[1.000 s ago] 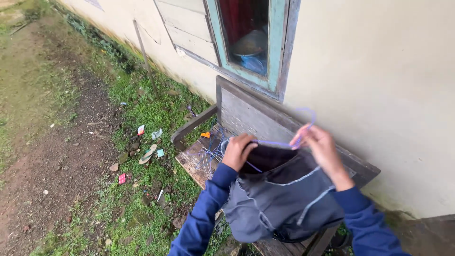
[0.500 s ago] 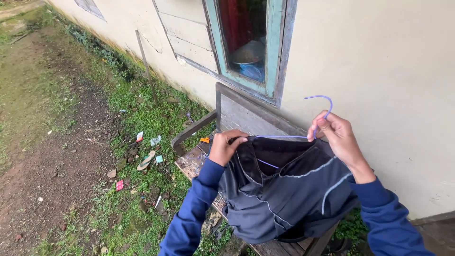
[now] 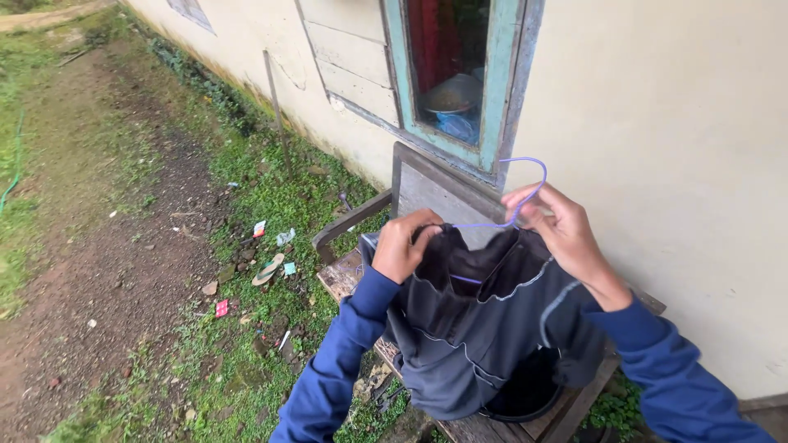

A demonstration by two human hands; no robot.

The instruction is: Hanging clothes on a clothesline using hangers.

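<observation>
Both hands, left hand [image 3: 404, 246] and right hand [image 3: 556, 228], grip a dark grey garment [image 3: 484, 328] being fitted onto a purple wire hanger [image 3: 525, 176]; the collar needs settling next.

A weathered wooden bench [image 3: 351, 283] against the wall carries a black tub [image 3: 525, 394] on its seat.

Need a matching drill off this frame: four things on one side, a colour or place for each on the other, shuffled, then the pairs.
Things:
1. wire hanger
2. jacket
3. window frame
4. sandal

Descriptions:
A. lying on the grass among litter
B. teal, set in the cream wall
C. purple, hook pinched in the right hand
D. dark grey with pale piping, collar gripped by the left hand

Pairs: 1-C, 2-D, 3-B, 4-A
</observation>
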